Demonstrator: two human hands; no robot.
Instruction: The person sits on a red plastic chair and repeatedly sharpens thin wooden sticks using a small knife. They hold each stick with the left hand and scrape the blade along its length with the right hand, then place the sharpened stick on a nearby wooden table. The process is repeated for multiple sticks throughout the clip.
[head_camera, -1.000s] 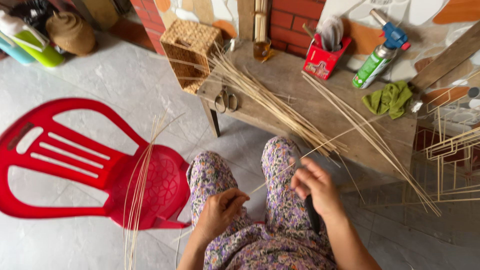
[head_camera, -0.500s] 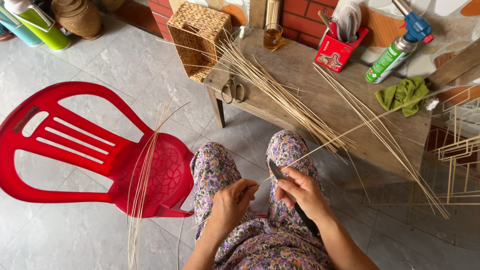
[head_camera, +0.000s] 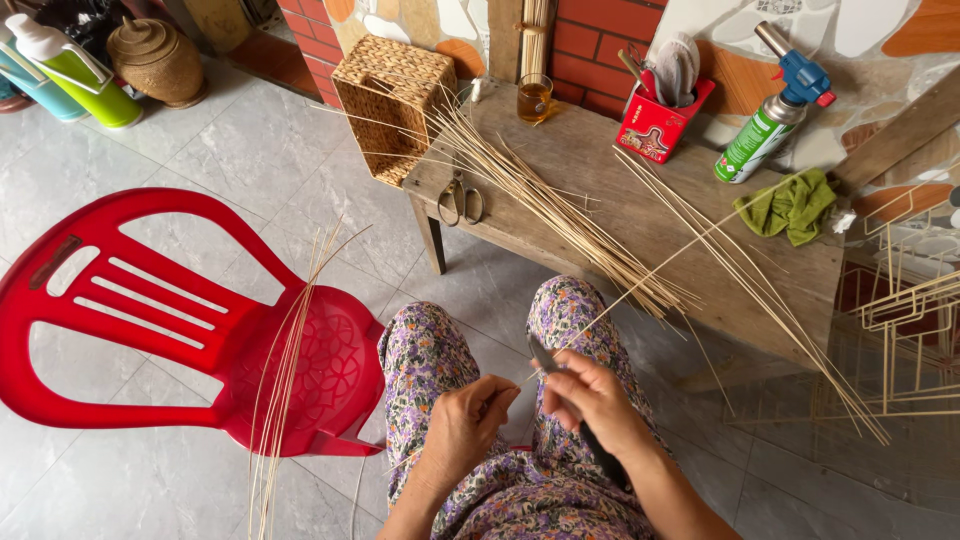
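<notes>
Gripping the knife (head_camera: 548, 358) in my closed right hand (head_camera: 596, 398), I set its blade against the bamboo strip (head_camera: 640, 285). My left hand (head_camera: 463, 428) pinches the strip's near end; its long axis runs far-right toward the wooden bench (head_camera: 640, 215).

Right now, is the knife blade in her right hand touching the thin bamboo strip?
Touching. In the head view the knife blade in the right hand meets the bamboo strip just above the left hand.
</notes>
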